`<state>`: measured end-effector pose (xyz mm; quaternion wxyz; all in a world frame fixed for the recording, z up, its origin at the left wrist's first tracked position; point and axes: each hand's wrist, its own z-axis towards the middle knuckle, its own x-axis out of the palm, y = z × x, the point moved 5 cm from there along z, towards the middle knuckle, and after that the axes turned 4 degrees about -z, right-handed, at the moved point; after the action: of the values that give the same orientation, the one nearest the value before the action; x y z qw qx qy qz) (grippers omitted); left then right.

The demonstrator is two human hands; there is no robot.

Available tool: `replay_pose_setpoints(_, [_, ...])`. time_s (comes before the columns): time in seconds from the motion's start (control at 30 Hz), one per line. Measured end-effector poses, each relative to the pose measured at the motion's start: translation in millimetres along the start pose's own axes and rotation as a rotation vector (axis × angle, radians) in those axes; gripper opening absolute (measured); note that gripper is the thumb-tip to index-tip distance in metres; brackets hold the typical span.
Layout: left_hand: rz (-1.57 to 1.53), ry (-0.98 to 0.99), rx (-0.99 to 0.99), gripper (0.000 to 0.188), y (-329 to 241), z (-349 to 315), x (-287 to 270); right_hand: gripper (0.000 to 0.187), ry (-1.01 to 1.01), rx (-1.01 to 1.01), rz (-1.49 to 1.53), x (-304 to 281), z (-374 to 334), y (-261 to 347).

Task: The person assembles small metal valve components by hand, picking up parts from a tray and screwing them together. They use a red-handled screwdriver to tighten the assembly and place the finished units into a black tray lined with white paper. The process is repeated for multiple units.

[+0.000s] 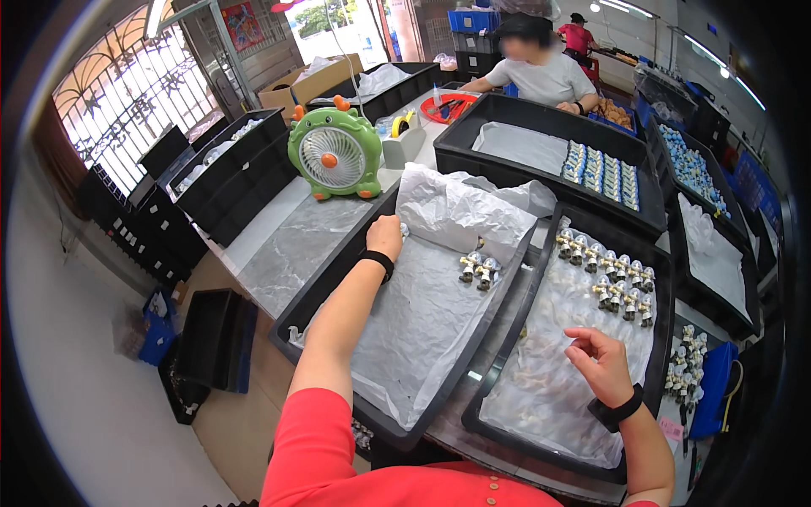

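Left hand [385, 237] at lined tray [317, 297] — marbled tabletop [304, 241] — green fan [334, 158]

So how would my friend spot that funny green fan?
Find the long black tray with the left hand over it. Beside its far-left corner, the fan stands on the table. Its green animal shape with an orange middle sets it apart from the plain black trays nearby.

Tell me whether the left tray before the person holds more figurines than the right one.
No, the left tray shows a small cluster of figurines, the right tray two longer rows.
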<state>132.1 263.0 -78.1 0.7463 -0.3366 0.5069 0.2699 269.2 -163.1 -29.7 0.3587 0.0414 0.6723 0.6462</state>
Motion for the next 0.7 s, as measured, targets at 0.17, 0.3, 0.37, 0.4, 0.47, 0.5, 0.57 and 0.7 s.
replay_pose_setpoints(0.17, [-0.064, 0.01, -0.047, 0.015, 5, -3, -5, 0.023, -0.017, -0.013, -0.004, -3, 0, 0])
replay_pose_setpoints(0.3, [-0.066, 0.109, -0.053, 0.017, 14, -6, -17, 0.023, -0.028, -0.003, -0.01, -4, -1, 1])
replay_pose_setpoints(0.37, [-0.032, 0.167, -0.036, 0.019, 16, -13, -24, 0.023, -0.021, -0.014, -0.012, -3, 0, 1])
replay_pose_setpoints(0.4, [-0.033, 0.18, -0.015, 0.018, 19, -14, -23, 0.023, -0.018, -0.018, -0.012, -3, 0, 1])
replay_pose_setpoints(0.47, [-0.041, 0.206, 0.031, 0.018, 24, -17, -16, 0.023, -0.018, -0.028, -0.02, -3, 0, 2])
replay_pose_setpoints(0.5, [-0.032, 0.199, 0.042, 0.018, 29, -15, -12, 0.023, -0.02, -0.032, -0.023, -3, 0, 3])
replay_pose_setpoints(0.57, [-0.024, 0.192, 0.071, 0.018, 29, -14, -2, 0.023, -0.021, -0.049, -0.042, -5, -1, 3])
replay_pose_setpoints(0.7, [0.009, 0.204, 0.117, 0.018, 36, -16, -4, 0.023, 0.0, -0.033, -0.081, -6, 1, 3])
